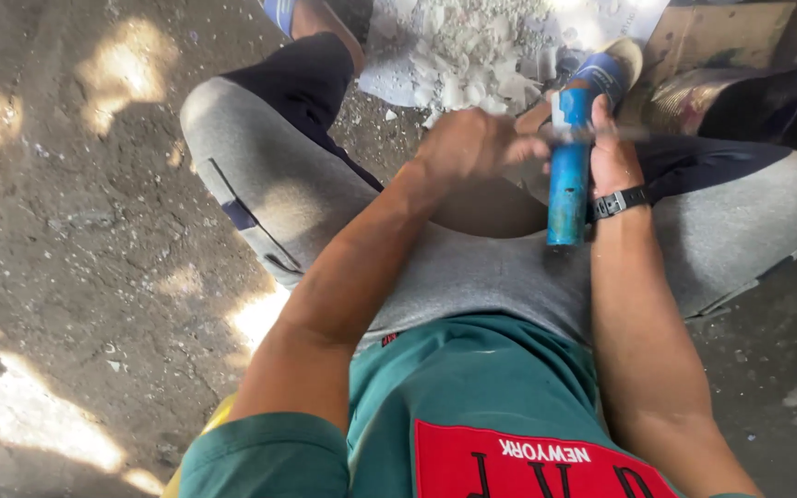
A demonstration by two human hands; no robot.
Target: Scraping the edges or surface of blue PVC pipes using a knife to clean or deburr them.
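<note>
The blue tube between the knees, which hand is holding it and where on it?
The right hand grips the blue tube near its upper end. The left hand is beside its top; its hold is blurred.

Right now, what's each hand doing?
Left hand: closed in a fist; what it holds cannot be told.
Right hand: closed on the blue cylinder.

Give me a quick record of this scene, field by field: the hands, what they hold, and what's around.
setting: person seated on dirt ground, knees spread
right hand: gripping a blue cylinder, held upright
left hand: closed, beside the cylinder's top; blurred, so contact is unclear
wrist: black watch on the right arm
ahead: pile of white rubble by the feet
clothing: grey trousers, green shirt
</note>
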